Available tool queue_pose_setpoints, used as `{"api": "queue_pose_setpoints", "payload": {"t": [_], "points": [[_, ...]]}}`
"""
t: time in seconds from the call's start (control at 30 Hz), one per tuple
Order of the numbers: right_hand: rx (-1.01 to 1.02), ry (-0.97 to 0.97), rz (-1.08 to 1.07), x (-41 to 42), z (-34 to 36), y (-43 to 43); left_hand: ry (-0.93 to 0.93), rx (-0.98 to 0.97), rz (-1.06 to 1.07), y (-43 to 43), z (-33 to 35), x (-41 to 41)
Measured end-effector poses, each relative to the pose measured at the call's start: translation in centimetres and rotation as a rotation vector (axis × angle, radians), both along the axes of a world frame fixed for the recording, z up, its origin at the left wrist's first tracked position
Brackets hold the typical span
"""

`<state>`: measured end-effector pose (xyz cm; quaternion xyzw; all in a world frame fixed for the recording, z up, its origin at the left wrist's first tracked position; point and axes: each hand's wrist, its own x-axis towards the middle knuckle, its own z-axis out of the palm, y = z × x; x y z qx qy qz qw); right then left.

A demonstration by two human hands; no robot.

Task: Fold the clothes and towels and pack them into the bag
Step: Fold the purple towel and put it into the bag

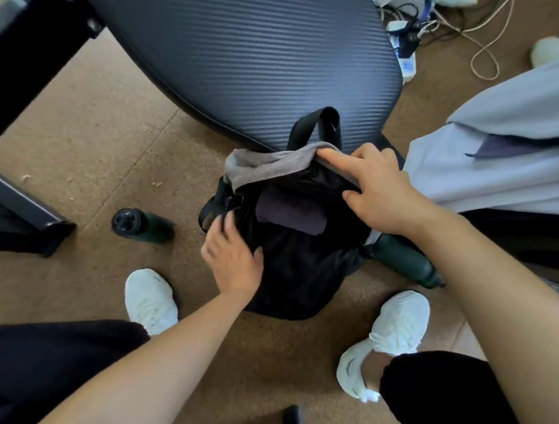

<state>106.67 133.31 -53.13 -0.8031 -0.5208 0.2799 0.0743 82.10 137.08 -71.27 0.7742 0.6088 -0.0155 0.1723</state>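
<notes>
A black bag [295, 281] stands open on the floor between my feet. A folded dark purple garment [290, 212] lies inside it. Over the bag's far rim drapes a grey cloth [268, 165]. My left hand [233, 258] grips the bag's near left rim. At the far right rim my right hand [378, 190] pinches the grey cloth and the bag's edge, the index finger stretched along the cloth. The bag's black strap [316, 123] rises behind.
A dark table top [235, 45] overhangs the bag at the back. A pale lilac cloth [513, 147] hangs at the right. One green bottle [141, 225] lies left of the bag, another [405, 260] right. Cables and a power strip [407, 50] lie far right. A black table leg [11, 208] stands left.
</notes>
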Motion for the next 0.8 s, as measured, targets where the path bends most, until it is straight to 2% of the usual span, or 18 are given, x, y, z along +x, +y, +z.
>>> {"api": "queue_pose_setpoints", "payload": {"t": [0.1,0.17,0.23,0.3,0.43,0.57,0.7,0.8], "points": [[0.008,-0.062,0.004,-0.1,0.3,0.1,0.125,-0.484,0.284,0.5,-1.2,-3.2],[0.029,-0.023,-0.012,-0.2,0.4,0.1,-0.022,-0.747,0.353,0.9,-1.4,-4.6],[0.078,0.045,-0.019,-0.2,0.5,-0.1,-0.252,-0.872,0.392,0.9,-0.2,-4.6],[0.116,0.061,-0.012,-0.3,0.6,-0.3,-0.385,-0.956,0.382,1.0,2.6,-3.9],[0.21,0.061,-0.044,-0.6,1.6,-0.5,-0.461,-0.988,0.214,2.5,10.1,-2.2],[0.346,0.033,-0.07,-0.7,3.5,-0.9,-0.506,-0.851,0.104,3.6,17.4,-2.4],[0.509,0.01,-0.141,0.2,4.7,-1.4,-0.564,-0.801,0.198,2.4,21.7,-5.3],[0.542,-0.006,-0.136,-0.2,4.8,-2.1,-0.557,-0.803,0.282,1.2,22.5,-6.0]]}}
